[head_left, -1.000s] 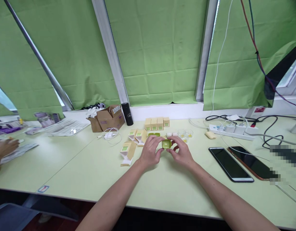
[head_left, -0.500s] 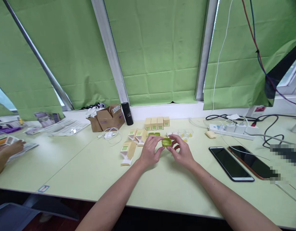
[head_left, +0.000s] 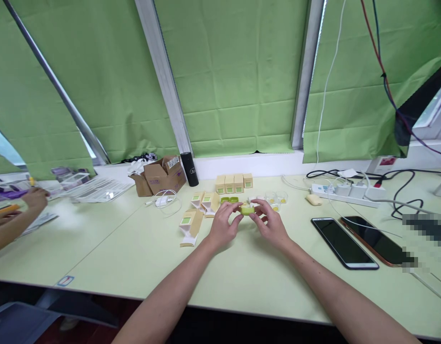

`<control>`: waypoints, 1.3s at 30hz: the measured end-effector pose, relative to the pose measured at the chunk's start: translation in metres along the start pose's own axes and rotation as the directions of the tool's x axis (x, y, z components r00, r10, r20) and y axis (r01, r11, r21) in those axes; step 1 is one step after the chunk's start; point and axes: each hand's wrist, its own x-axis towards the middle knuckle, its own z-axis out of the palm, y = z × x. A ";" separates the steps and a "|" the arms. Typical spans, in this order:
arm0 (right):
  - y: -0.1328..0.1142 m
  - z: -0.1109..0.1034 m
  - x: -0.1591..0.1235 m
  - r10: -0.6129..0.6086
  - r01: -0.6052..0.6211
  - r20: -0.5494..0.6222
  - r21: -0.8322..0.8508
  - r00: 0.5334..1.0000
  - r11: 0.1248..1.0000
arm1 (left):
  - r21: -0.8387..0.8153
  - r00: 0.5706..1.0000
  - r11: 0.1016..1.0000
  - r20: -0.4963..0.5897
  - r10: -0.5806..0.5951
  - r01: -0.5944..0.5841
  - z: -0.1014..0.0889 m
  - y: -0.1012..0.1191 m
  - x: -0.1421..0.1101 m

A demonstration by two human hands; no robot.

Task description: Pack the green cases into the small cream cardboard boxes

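Observation:
Between my two hands is a small green plastic case [head_left: 247, 210], raised a little over the table. My left hand [head_left: 225, 223] pinches its left side, and my right hand [head_left: 268, 222] grips the right side with thumb and fingers. Just behind it lies another green case [head_left: 229, 199], open. Several clear round containers with yellow centres [head_left: 277, 198] stand behind my right hand. To the left of my left hand are open cardboard packets [head_left: 190, 227] with green windows. Several closed small boxes [head_left: 233, 183] form a row farther back.
Two phones [head_left: 344, 242] lie at the right, near a white power strip [head_left: 344, 195] with cables. A cardboard box [head_left: 161, 177], a black bottle [head_left: 189, 169] and a coiled white cable [head_left: 166, 200] stand back left. At far left another person's hand [head_left: 36, 198] is at work.
The green case has tilted in my hands, so its side faces me and its inside no longer shows. At far left the other person's hand has moved up and away.

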 end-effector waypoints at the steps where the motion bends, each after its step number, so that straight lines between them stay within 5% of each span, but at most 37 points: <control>1: 0.000 0.000 0.000 -0.003 0.003 0.003 0.000 1.000 1.000 | -0.005 1.000 1.000 -0.001 -0.016 0.016 0.000 0.000 0.000; 24: 0.001 0.001 0.000 0.012 -0.010 0.071 -0.021 0.997 1.000 | 0.007 0.991 0.991 -0.006 -0.137 0.137 0.002 -0.004 0.002; 39: 0.002 0.002 0.001 0.072 -0.099 0.112 0.253 0.991 0.963 | -0.067 0.991 0.990 0.047 -0.123 0.126 -0.001 -0.005 0.003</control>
